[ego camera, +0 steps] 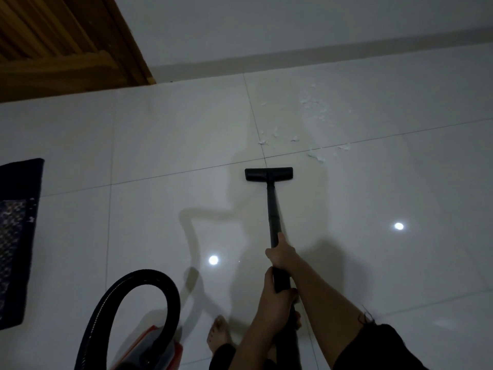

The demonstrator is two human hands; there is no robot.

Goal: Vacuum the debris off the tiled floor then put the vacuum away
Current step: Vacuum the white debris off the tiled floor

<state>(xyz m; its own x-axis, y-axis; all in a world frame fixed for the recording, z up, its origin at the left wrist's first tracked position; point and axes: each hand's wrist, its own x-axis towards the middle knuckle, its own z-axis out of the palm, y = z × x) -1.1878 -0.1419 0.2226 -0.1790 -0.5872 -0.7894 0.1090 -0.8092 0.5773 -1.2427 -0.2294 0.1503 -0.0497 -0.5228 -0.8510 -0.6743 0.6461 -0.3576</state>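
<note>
Far to the left of the fingers lies a dark rug [18, 236]. Nearer on that side, the black hose [149, 279] arches up out of the orange vacuum body [160, 348], which sits behind and beside the person, likely so it trails clear of the stroke. A bare foot [218, 335] stands just left of and below the hands.

The left hand [277, 297] grips the thick near end of the wand [272, 206], fingers curled round it. Just beyond it the right hand [282, 256] wraps the tube, thumb laid along its top. The stacked grips probably give reach and steer the push.

Straight ahead of the fingers, the floor head [269, 174] sits flat on the tiled floor [160, 142]. The debris [314, 110], pale scraps, lies beyond the head and to the right of the fingers. Its nearest bits are just past the head's right corner, not yet reached.
</note>
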